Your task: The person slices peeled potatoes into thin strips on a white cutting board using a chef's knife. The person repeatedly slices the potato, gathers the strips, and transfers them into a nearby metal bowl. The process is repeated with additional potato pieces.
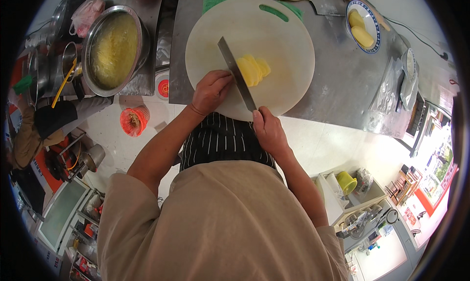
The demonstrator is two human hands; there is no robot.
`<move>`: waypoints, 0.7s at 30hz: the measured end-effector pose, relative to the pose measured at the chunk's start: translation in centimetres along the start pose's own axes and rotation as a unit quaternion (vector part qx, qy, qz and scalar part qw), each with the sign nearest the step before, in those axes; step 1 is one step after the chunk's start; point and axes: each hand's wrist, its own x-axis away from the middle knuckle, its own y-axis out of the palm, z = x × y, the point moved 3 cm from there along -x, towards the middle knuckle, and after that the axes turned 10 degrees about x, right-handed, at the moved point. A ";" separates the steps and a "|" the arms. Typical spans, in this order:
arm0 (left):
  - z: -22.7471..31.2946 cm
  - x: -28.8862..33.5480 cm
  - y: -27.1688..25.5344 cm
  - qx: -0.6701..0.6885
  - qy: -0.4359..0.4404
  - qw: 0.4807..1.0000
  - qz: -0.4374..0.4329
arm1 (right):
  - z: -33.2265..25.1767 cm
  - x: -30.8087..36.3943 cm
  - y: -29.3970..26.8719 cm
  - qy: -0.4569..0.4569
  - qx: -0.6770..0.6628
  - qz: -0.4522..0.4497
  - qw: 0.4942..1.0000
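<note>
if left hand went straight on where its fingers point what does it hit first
Most likely the knife blade; the left hand is right beside it, perhaps touching. The yellow slices lie beyond.

The bare left hand [211, 91], its back upward, had bent fingers [223, 77] pointing rightward and lay farther forward than the bare right hand [269, 130], which was closed in a grip. The bare left forearm [166, 143] and bare right forearm [304, 180] slanted inward.

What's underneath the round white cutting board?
A green cloth sticks out past the far edge of the cutting board, and green shows through its slot. How far the cloth reaches beneath, and whatever else lies there, is covered.
</note>
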 end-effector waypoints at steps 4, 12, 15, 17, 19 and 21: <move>0.3 -0.3 -0.1 -0.002 0.005 1.000 -0.007 | -1.1 0.1 -0.9 0.003 0.008 -0.007 1.000; 0.7 -0.7 0.0 -0.023 0.014 0.999 -0.017 | -2.1 2.5 -3.3 0.085 0.016 -0.075 0.993; 0.5 -0.7 0.0 -0.026 0.016 0.999 -0.018 | -2.0 3.0 -3.0 0.068 0.017 -0.072 0.995; 0.5 -0.6 0.0 -0.028 0.020 0.999 -0.019 | -1.8 3.2 -2.6 0.062 0.026 -0.070 0.995; 0.4 -0.7 0.1 -0.029 0.024 0.999 -0.022 | -1.5 3.3 -2.4 0.060 0.028 -0.072 0.995; 0.4 -0.7 0.1 -0.030 0.022 0.999 -0.021 | -1.4 3.4 -2.4 0.057 0.032 -0.074 0.995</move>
